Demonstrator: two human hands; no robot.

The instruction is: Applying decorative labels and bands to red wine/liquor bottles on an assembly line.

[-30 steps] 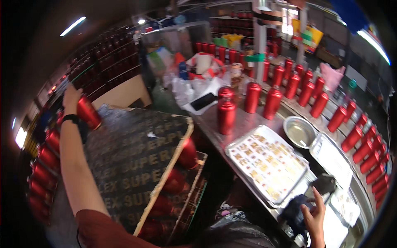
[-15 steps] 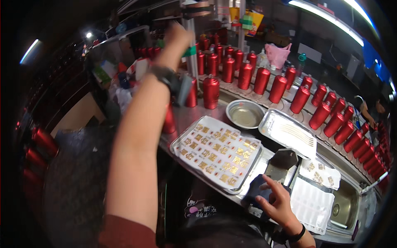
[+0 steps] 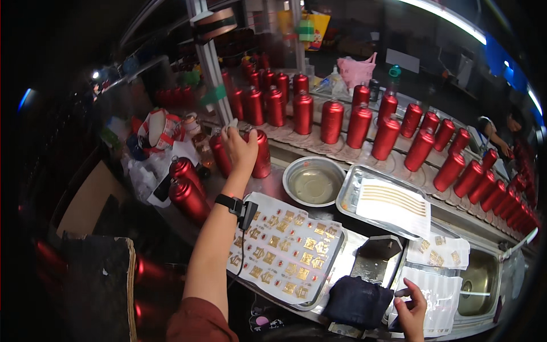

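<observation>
My left hand (image 3: 240, 149) reaches out among the red bottles, its fingers closed near a bottle's neck. A small white bit shows at the fingertips, too small to name. One red bottle (image 3: 261, 157) stands right beside this hand, and another red bottle (image 3: 219, 155) is on its other side. My right hand (image 3: 412, 310) is low at the right with thumb and forefinger apart and nothing seen between them. It is beside a folded dark cloth (image 3: 358, 302). Under my left forearm, a tray (image 3: 333, 276) carries a white sheet (image 3: 296, 242) of gold and red decals.
A metal bowl (image 3: 314, 181) of liquid and a tray (image 3: 347, 208) with gold strips on white paper stand behind. Several red bottles (image 3: 359, 126) line the conveyor (image 3: 319, 142). A sink (image 3: 477, 285) lies at right; a metal post (image 3: 213, 68) rises near my left hand.
My left hand has come down from beside the post to the nearer red bottles. My right hand has moved off the dark cloth toward the lower right. The whole view has shifted.
</observation>
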